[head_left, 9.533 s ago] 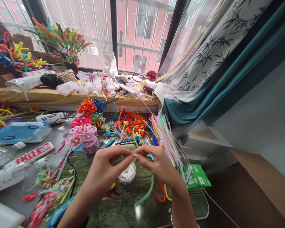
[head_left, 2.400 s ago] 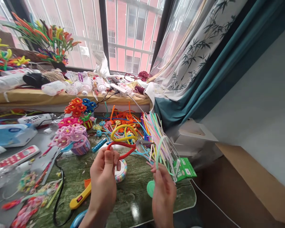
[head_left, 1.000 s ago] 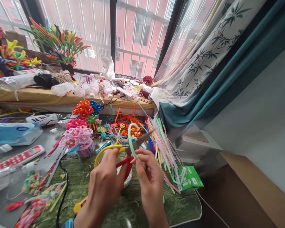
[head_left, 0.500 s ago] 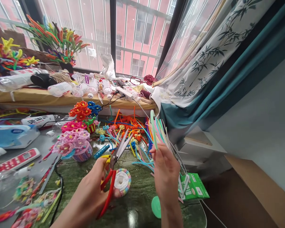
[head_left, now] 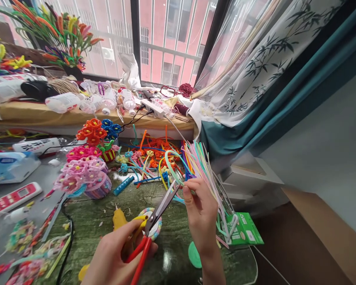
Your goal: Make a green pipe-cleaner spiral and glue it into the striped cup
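Inward of the bench's (head_left: 237,261) right edge, right hand (head_left: 202,215) pinches green stem (head_left: 168,164), likely light, bendy, best held near its end, left hand (head_left: 112,249) clamped round scissors (head_left: 149,225), stiff-looking, take by handles (head_left: 141,259).

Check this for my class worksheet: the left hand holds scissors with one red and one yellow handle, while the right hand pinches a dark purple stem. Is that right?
Not quite: the stem pinched by the right hand is pale green, not dark purple, as the head view shows. The left hand does hold the red-and-yellow-handled scissors.
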Motion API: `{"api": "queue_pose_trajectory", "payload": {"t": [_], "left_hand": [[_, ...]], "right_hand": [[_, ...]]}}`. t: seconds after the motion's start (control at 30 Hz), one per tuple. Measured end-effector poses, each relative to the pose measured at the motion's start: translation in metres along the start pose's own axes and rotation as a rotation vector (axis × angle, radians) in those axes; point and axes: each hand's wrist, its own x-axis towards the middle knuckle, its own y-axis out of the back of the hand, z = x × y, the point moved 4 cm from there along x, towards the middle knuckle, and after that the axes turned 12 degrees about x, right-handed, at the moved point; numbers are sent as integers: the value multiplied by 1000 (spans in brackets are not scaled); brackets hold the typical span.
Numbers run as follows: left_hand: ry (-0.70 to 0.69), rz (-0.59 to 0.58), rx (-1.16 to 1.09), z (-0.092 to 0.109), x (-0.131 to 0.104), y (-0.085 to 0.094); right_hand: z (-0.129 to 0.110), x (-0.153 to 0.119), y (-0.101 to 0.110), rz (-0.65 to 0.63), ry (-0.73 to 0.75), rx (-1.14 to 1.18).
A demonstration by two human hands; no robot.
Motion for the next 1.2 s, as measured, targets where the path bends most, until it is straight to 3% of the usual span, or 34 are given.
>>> {"api": "queue_pose_trajectory", "payload": {"t": [0.67,1.2], "left_hand": [[60,-189,143,9,-4,-21],[-41,-250,228,-4,-8,-36]], "right_hand": [[10,-21,9,-32,-70,42],[18,-33,22,-8,-72,-36]]}}
